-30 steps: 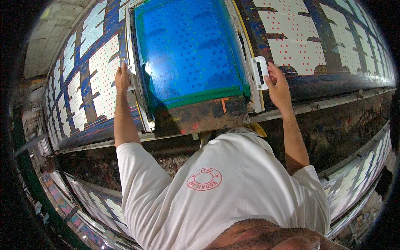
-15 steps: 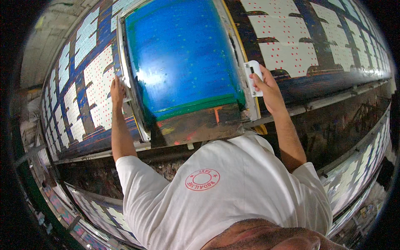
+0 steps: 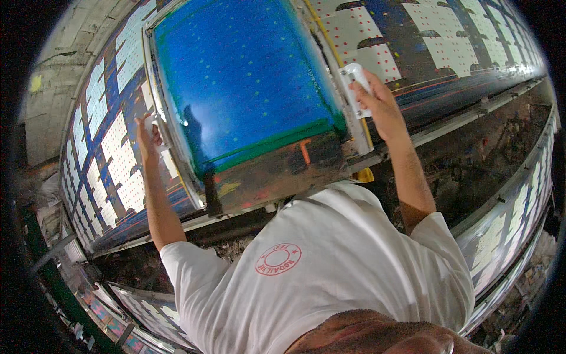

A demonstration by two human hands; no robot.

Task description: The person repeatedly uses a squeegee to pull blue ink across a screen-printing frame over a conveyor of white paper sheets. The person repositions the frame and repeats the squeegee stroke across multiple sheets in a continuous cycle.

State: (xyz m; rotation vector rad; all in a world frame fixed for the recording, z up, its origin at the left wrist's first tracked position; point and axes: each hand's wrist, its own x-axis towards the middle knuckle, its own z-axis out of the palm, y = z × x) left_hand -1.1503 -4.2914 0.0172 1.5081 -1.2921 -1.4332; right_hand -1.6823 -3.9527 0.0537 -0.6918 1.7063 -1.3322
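A framed printing screen [image 3: 242, 82] with glossy blue mesh and green borders lies in front of me over the long dark table. My right hand [image 3: 380, 106] is closed around a white handle [image 3: 352, 72] on its right side rail. On the opposite rail, my left hand [image 3: 147, 135] grips another pale handle, mostly hidden by the fingers. Along the screen's near end runs a dark, paint-stained strip [image 3: 265, 177] with an orange mark. A bright glare and a dark reflection show on the mesh.
White panels with red dots [image 3: 365, 44] lie on the table to the right, and similar panels [image 3: 121, 159] to the left. A metal rail [image 3: 448, 124] follows the table's near edge. Behind me stands another table with pale panels [image 3: 507, 236]. Concrete floor [image 3: 56, 88] shows far left.
The screen has shifted right along the table, both hands staying on its handles. More of a dotted panel shows beside its left rail. My view has turned slightly.
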